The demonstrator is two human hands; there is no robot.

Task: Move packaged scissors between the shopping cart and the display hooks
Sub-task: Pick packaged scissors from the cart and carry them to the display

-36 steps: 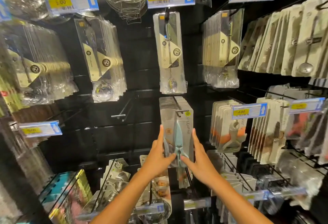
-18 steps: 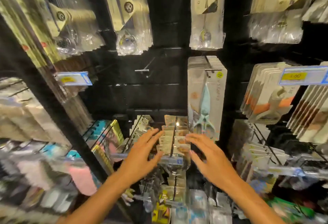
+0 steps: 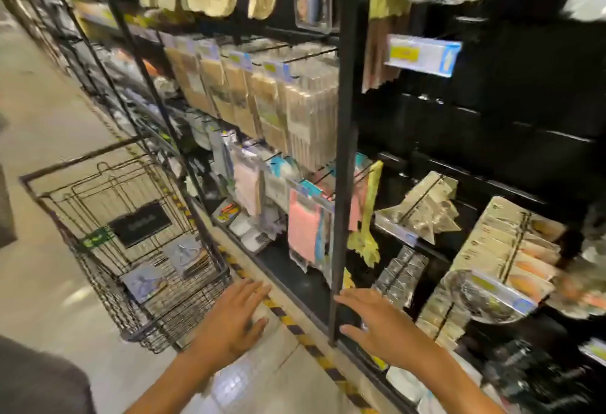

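A black wire shopping cart [image 3: 46,199] stands on the aisle floor at the left. In its basket lie packaged scissors: one pack [image 3: 142,281] near the front and a small stack [image 3: 188,254] behind it. My left hand [image 3: 234,318] hovers low, just right of the cart's near corner, fingers spread and empty. My right hand [image 3: 377,323] is out flat in front of a black shelf upright [image 3: 344,151], also empty. The hook with the hanging scissors packs is out of view.
Black display racks [image 3: 492,118] with hanging packaged goods fill the right side. A yellow-and-black striped floor line [image 3: 295,325] runs along the shelf base. Pale aisle floor [image 3: 42,125] stretches left of the cart. A dark sleeve or garment [image 3: 36,381] shows at the bottom left.
The view swung left and down from the scissors hook to the cart. Both hands left the hanging scissors pack and dropped low, empty and spread.
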